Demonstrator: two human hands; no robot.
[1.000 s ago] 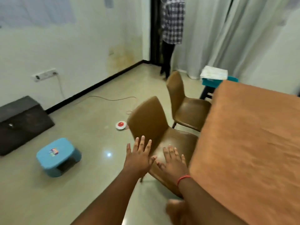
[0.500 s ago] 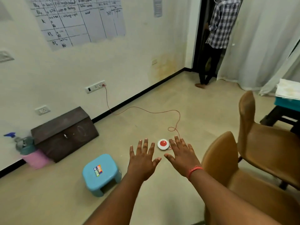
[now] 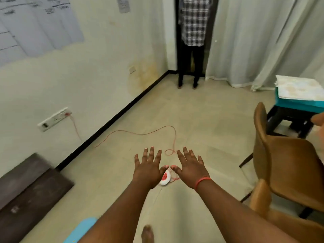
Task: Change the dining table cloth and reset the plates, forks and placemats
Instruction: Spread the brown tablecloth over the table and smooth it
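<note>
Both hands are held out in front, palms down and empty: the left hand (image 3: 149,170) and the right hand (image 3: 190,168) have their fingers spread wide and straight, thumbs nearly meeting, above a small round white-and-red device (image 3: 165,178) on the beige tiled floor (image 3: 210,111), its thin red cable (image 3: 140,133) running off to the white wall socket strip (image 3: 54,118) at the left; the dining table, its cloth, the plates, forks and placemats are not in view, except perhaps an orange-brown sliver at the right edge which I cannot identify; two brown leather-look chairs (image 3: 287,165) stand at the right, and beyond them a dark stool with a teal top (image 3: 296,104) carries a folded pale patterned cloth (image 3: 298,88), which may be the replacement; a person in a checked shirt (image 3: 192,21) stands in the far doorway; a dark wooden box (image 3: 26,190) lies at the near left beside a light-blue plastic edge (image 3: 82,228); the step in hand looks like walking to fetch or set something, so it would be well to step over the looped cable, pass left of the chairs, and take the folded cloth with both hands from underneath, keeping its folds together.
</note>
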